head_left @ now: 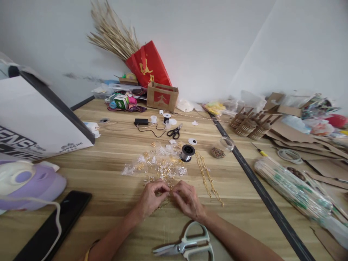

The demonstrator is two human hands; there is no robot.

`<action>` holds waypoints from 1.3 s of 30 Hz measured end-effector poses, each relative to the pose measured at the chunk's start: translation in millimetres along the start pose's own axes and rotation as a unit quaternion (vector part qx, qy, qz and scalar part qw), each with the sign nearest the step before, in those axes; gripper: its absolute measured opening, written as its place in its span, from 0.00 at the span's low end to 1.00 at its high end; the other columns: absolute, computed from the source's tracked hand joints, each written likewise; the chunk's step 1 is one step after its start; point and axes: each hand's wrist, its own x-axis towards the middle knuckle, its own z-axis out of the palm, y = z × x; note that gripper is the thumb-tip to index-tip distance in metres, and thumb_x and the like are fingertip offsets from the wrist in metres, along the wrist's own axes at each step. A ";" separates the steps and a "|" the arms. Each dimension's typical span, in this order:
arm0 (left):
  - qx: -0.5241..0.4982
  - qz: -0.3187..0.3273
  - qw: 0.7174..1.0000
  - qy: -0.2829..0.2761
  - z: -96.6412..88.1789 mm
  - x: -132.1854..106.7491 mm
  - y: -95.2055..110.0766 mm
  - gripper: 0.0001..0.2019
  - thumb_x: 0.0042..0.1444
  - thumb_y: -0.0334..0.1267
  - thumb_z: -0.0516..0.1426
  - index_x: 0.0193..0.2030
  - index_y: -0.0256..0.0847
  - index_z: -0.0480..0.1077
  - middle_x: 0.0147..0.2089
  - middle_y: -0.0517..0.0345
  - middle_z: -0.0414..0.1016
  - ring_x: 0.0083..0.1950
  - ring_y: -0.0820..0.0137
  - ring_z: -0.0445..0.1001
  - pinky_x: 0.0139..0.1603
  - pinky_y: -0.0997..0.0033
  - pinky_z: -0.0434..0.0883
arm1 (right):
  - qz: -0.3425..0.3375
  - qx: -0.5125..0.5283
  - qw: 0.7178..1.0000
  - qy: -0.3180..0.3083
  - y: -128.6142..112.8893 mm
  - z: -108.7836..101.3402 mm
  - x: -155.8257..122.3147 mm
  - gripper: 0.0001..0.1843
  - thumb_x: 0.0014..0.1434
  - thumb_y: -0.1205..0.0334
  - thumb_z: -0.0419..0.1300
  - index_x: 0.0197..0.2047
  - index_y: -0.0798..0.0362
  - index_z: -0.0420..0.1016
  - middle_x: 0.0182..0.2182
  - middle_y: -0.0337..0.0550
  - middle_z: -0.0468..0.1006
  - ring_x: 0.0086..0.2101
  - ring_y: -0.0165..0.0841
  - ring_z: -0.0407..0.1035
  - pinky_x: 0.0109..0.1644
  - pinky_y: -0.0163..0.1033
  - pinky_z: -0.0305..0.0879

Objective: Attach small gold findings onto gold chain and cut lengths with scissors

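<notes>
My left hand (153, 197) and my right hand (188, 199) meet over the middle of the table, thumbs and fingertips pinched close together. Something small and gold-coloured shows between them, too tiny to name. Part of a thin chain (163, 206) lies beneath the left fingers. Just beyond the hands spreads a pile of small gold and clear beads (165, 168), some in little plastic bags (132, 168). To the right lies a gold chain necklace (202, 168). Large scissors (190, 243) with pale handles rest in front of my right forearm.
A spool of wire (187, 153), black scissors (174, 131) and a dish of brown beads (218, 152) stand beyond the pile. A black phone (54, 224) and a purple-white device (32, 183) are at left. Wrapped sticks (293, 188) lie right of a dark strip (255, 185).
</notes>
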 end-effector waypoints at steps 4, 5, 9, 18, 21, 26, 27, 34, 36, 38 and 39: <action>0.000 0.011 1.000 0.001 -0.1 -0.7 1.1 0.05 0.48 0.29 0.57 0.25 0.36 0.72 0.27 0.56 0.72 0.31 0.70 0.70 0.33 0.74 0.67 | 0.006 -0.009 1.000 -0.001 -0.6 0.3 -1.0 0.04 0.61 0.67 0.52 0.36 0.53 0.67 0.28 0.41 0.70 0.29 0.31 0.65 0.32 0.35 0.61; 0.000 0.010 1.000 0.001 0.1 -0.9 0.9 0.05 0.48 0.28 0.57 0.25 0.36 0.72 0.27 0.56 0.72 0.31 0.70 0.70 0.33 0.74 0.67 | 0.004 -0.010 1.000 0.000 -1.1 0.2 -0.9 0.04 0.61 0.67 0.52 0.36 0.53 0.67 0.27 0.41 0.70 0.29 0.30 0.65 0.32 0.35 0.60; -0.034 -0.018 0.999 -0.001 1.6 -1.4 -1.6 0.04 0.47 0.29 0.56 0.26 0.35 0.72 0.28 0.55 0.73 0.31 0.69 0.72 0.33 0.74 0.67 | -0.004 -0.010 1.000 0.004 -2.5 -0.6 0.2 0.04 0.61 0.67 0.52 0.36 0.53 0.67 0.27 0.42 0.71 0.28 0.30 0.64 0.32 0.34 0.60; -0.096 -0.091 0.991 -0.001 1.9 -1.3 -5.0 0.02 0.45 0.31 0.58 0.27 0.34 0.72 0.27 0.55 0.73 0.31 0.69 0.71 0.34 0.72 0.67 | -0.009 -0.022 1.000 0.001 -3.2 -2.0 2.7 0.05 0.61 0.66 0.51 0.35 0.53 0.67 0.27 0.42 0.71 0.28 0.31 0.65 0.31 0.35 0.61; -0.116 -0.101 0.988 -0.005 1.7 -0.9 -3.3 0.03 0.45 0.31 0.59 0.27 0.34 0.72 0.26 0.55 0.74 0.30 0.70 0.71 0.33 0.73 0.67 | -0.011 -0.020 1.000 -0.003 -4.7 -2.2 3.5 0.06 0.62 0.66 0.51 0.35 0.53 0.67 0.27 0.42 0.71 0.28 0.30 0.65 0.31 0.35 0.61; -0.130 -0.109 0.985 -0.006 3.1 -0.9 -3.1 0.05 0.45 0.33 0.60 0.28 0.33 0.74 0.28 0.53 0.76 0.31 0.68 0.72 0.34 0.72 0.68 | -0.011 -0.017 1.000 -0.001 -4.1 -1.7 3.0 0.06 0.62 0.66 0.51 0.35 0.53 0.67 0.27 0.41 0.71 0.28 0.30 0.65 0.31 0.34 0.62; -0.134 -0.112 0.985 -0.006 3.3 -1.0 -3.4 0.05 0.45 0.33 0.60 0.29 0.33 0.74 0.29 0.52 0.76 0.32 0.68 0.73 0.35 0.71 0.68 | -0.011 -0.014 1.000 -0.003 -3.7 -1.7 2.8 0.06 0.62 0.66 0.51 0.35 0.53 0.67 0.27 0.41 0.71 0.28 0.30 0.65 0.32 0.34 0.62; -0.138 -0.088 0.986 -0.004 1.8 -1.6 -3.1 0.05 0.45 0.33 0.61 0.28 0.33 0.75 0.28 0.53 0.77 0.31 0.69 0.72 0.34 0.73 0.67 | -0.003 0.002 1.000 0.005 -2.3 -1.5 2.1 0.05 0.61 0.67 0.52 0.35 0.53 0.68 0.27 0.41 0.70 0.28 0.30 0.65 0.32 0.34 0.61; -0.134 -0.086 0.987 -0.008 1.1 -1.5 -3.2 0.04 0.46 0.33 0.60 0.28 0.34 0.75 0.27 0.54 0.76 0.30 0.70 0.72 0.33 0.73 0.66 | -0.002 0.006 1.000 0.007 -2.2 -1.5 2.6 0.05 0.61 0.67 0.52 0.34 0.53 0.68 0.27 0.41 0.70 0.28 0.30 0.65 0.31 0.34 0.61; -0.130 -0.087 0.988 -0.007 0.6 -1.1 -3.8 0.04 0.47 0.32 0.59 0.27 0.34 0.75 0.27 0.55 0.76 0.30 0.71 0.71 0.33 0.74 0.66 | -0.003 0.006 1.000 0.011 -2.4 -1.4 3.1 0.05 0.61 0.67 0.52 0.34 0.53 0.67 0.27 0.41 0.70 0.28 0.30 0.64 0.31 0.34 0.61; -0.129 -0.087 0.988 -0.003 0.5 -0.9 -4.3 0.04 0.47 0.32 0.59 0.27 0.34 0.75 0.27 0.56 0.76 0.30 0.71 0.71 0.33 0.74 0.66 | -0.003 0.005 1.000 0.014 -2.5 -1.4 3.2 0.05 0.61 0.67 0.52 0.34 0.53 0.67 0.26 0.41 0.70 0.28 0.30 0.64 0.31 0.34 0.61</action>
